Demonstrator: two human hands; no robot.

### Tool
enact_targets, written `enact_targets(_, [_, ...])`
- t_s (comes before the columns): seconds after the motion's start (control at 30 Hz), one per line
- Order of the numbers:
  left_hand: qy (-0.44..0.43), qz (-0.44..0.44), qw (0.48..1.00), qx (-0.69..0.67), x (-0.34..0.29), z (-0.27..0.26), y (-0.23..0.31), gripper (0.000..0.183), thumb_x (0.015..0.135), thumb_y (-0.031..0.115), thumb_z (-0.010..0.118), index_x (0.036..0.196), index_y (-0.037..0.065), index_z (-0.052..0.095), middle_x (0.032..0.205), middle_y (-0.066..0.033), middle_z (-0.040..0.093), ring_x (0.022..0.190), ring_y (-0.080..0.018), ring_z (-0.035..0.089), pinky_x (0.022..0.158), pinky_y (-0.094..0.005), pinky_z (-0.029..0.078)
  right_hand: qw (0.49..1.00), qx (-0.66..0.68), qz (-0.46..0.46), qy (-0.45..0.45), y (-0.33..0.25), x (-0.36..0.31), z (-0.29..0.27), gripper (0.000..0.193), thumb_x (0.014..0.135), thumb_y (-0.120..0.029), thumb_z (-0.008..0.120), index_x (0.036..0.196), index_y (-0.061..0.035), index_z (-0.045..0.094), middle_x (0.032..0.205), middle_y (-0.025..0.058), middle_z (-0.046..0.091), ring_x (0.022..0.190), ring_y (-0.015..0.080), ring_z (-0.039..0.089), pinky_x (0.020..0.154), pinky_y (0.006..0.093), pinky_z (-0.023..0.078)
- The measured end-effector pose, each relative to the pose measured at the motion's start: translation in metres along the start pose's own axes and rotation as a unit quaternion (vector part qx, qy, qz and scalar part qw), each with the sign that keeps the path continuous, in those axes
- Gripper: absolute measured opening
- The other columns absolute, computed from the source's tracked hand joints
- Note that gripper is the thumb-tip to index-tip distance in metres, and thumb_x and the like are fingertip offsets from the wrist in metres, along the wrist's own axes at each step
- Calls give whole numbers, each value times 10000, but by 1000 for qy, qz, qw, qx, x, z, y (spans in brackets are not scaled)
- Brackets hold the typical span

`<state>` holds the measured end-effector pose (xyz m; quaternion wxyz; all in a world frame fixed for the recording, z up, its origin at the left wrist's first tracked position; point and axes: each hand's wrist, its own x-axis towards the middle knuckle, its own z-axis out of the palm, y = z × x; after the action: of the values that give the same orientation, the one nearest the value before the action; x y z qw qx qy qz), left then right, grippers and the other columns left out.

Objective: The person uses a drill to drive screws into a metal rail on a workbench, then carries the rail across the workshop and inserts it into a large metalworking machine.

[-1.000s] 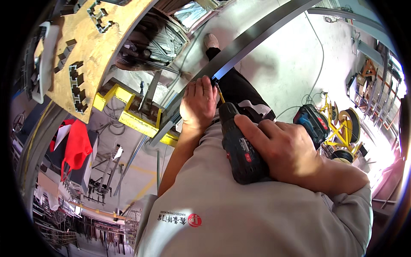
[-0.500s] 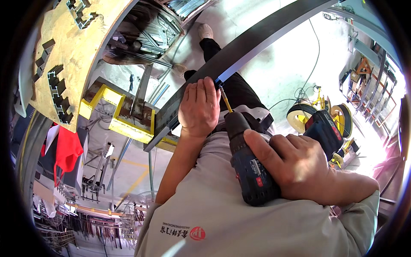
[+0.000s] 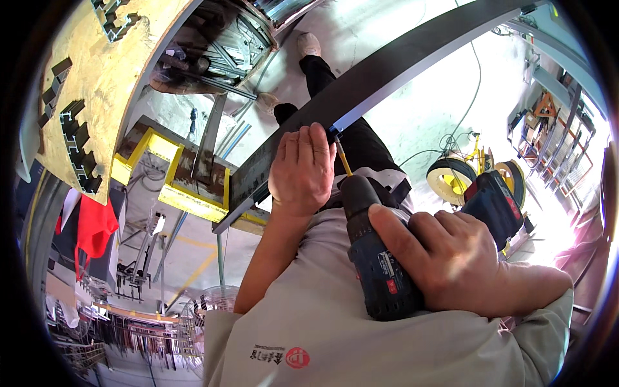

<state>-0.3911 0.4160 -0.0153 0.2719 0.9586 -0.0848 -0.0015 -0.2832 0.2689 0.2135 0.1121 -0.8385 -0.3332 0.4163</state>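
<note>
A long dark grey metal profile [image 3: 387, 57] runs diagonally across the upper middle. My left hand [image 3: 303, 169] lies on it, palm down, fingers stretched out side by side; its thumb is mostly hidden. My right hand [image 3: 445, 255] is closed around the grip of a dark blue cordless drill [image 3: 380, 264], whose battery sticks out to the right. From the chuck a long gold-coloured bit [image 3: 343, 158] reaches to the profile's near edge, just right of my left fingertips. Blue film [image 3: 351, 119] covers part of that edge. Whether a screw sits at the bit's tip is too small to tell.
At the left stands a wooden tabletop [image 3: 138, 39] with several cut profile pieces [image 3: 78, 145]. A yellow-edged steel support [image 3: 193, 201] is under the profile's near end. Scrap offcuts [image 3: 242, 42] fill a bin beyond. Cable reels [image 3: 451, 177] and a cord lie at the right.
The view has shifted slightly, so the surroundings sit a little further left and the drill a little lower. Both hands keep their places, and the bit stays at the profile's edge.
</note>
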Motion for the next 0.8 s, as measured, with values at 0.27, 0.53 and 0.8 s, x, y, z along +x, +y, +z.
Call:
enact_targets(0.27, [0, -9, 1000, 12, -4, -3, 1, 447, 945, 256, 683, 1233, -70, 579, 1055, -212, 675, 938, -350, 666, 918, -434, 559, 999, -47, -13, -18, -9, 0, -6, 621, 791, -176, 668, 1388, -44, 557, 792, 102, 611, 618, 254, 656, 515, 384, 524])
enact_targets(0.53, [2, -46, 998, 50, -7, -1, 10, 294, 942, 307, 672, 1017, 37, 582, 828, -109, 612, 809, -286, 637, 736, -386, 542, 997, -54, 46, -42, -15, -57, -40, 663, 801, -167, 745, 1420, -101, 517, 881, 160, 681, 792, 378, 709, 699, 469, 549])
enact_targets(0.8, [-2, 45, 971, 233, 31, -3, 35, 355, 806, 145, 607, 1048, -111, 652, 775, -152, 667, 720, -277, 669, 758, -454, 558, 966, 184, 25, 179, 33, -112, 13, 669, 745, -144, 814, 1364, -53, 577, 968, 256, 718, 942, 456, 693, 801, 491, 553])
